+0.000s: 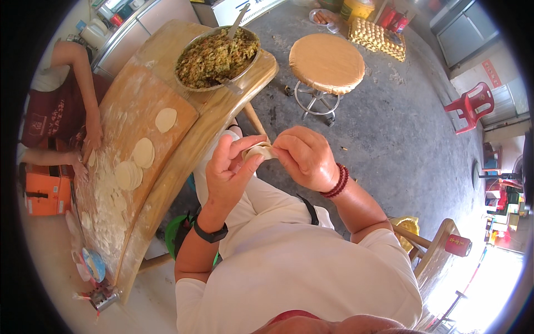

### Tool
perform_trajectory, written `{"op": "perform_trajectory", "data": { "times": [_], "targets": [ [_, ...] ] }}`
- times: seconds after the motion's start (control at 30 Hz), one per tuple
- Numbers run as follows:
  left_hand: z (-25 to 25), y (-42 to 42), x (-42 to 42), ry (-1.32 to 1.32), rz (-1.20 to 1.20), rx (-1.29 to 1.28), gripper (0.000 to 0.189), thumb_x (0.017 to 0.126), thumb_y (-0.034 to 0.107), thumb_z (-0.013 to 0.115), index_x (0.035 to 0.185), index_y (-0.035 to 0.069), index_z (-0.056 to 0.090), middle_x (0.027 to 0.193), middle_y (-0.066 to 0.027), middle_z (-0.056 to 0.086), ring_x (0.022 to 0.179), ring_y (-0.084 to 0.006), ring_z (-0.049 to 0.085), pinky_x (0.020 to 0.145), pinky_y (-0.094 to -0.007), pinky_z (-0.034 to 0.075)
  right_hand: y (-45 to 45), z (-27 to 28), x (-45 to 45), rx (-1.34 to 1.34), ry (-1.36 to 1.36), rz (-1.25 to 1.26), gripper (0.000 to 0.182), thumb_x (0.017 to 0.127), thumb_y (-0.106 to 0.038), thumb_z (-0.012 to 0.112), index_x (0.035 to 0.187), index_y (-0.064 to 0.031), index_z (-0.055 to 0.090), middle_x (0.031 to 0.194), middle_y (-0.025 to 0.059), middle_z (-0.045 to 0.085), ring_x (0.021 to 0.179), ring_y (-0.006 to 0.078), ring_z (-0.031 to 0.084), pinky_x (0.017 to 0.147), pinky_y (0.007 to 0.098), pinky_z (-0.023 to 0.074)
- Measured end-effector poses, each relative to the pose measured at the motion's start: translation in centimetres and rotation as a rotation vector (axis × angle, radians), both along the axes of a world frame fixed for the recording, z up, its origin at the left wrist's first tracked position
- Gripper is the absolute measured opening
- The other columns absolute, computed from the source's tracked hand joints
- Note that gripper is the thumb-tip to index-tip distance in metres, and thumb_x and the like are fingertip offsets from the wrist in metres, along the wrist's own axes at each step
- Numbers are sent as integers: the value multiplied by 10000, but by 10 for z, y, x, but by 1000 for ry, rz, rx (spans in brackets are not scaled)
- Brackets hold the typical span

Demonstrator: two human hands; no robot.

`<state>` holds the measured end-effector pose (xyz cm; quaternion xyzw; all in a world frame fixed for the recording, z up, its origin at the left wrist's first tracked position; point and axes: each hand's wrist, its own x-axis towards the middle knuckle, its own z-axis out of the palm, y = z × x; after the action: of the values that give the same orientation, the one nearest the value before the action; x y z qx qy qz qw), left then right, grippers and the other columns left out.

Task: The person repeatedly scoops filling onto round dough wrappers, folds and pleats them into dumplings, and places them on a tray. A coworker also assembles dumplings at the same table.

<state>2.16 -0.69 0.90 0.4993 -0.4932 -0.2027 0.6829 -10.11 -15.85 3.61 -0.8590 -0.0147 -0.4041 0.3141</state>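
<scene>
Above my lap, my left hand (231,167) holds a dough wrapper folded around a filling, a dumpling (258,151), between thumb and fingers. The fingertips of my right hand (306,158) pinch the dumpling's right end. On the wooden board to the left lie a stack of round dough wrappers (128,175), a smaller stack (144,153) and a single wrapper (166,120). A metal bowl of chopped filling (217,58) stands at the table's far end, with a long-handled utensil (238,21) and a second metal utensil (230,85) in it.
Across the floured board (183,110), a co-worker's hands (92,140) touch a small wrapper. A round stool (327,62) on castors stands beyond the table (260,69). Egg trays (375,35) lie on the floor; a red plastic chair (471,106) is at the right. A can (458,245) lies on a wooden bench.
</scene>
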Motion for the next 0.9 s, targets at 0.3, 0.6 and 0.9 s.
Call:
{"op": "perform_trajectory", "data": {
  "times": [0.3, 0.6, 0.9],
  "targets": [
    [-3, 4, 0, -74, 50, 34, 769, 861, -114, 566, 1474, 202, 227, 1197, -210, 594, 1057, -230, 589, 849, -315, 507, 2, 5, 0, 122, 17, 71, 153, 750, -34, 712, 866, -7, 615, 801, 120, 610, 681, 291, 610, 582, 339, 507],
    [-4, -1, -3, -147, 165, -32, 798, 838, -98, 618, 1466, 216, 239, 1126, -176, 646, 951, -173, 635, 752, -255, 535, 2, 1, -3, 209, 27, 70, 146, 776, -23, 693, 908, -8, 633, 816, 124, 619, 686, 291, 613, 587, 338, 506],
    [-3, 0, -11, -132, 183, 21, 771, 851, -90, 607, 1463, 227, 262, 1110, -183, 649, 950, -191, 646, 748, -271, 544, 3, -3, -5, 98, 50, 25, 176, 776, -40, 701, 924, 1, 615, 804, 130, 614, 656, 296, 615, 567, 338, 507]
  ]
}}
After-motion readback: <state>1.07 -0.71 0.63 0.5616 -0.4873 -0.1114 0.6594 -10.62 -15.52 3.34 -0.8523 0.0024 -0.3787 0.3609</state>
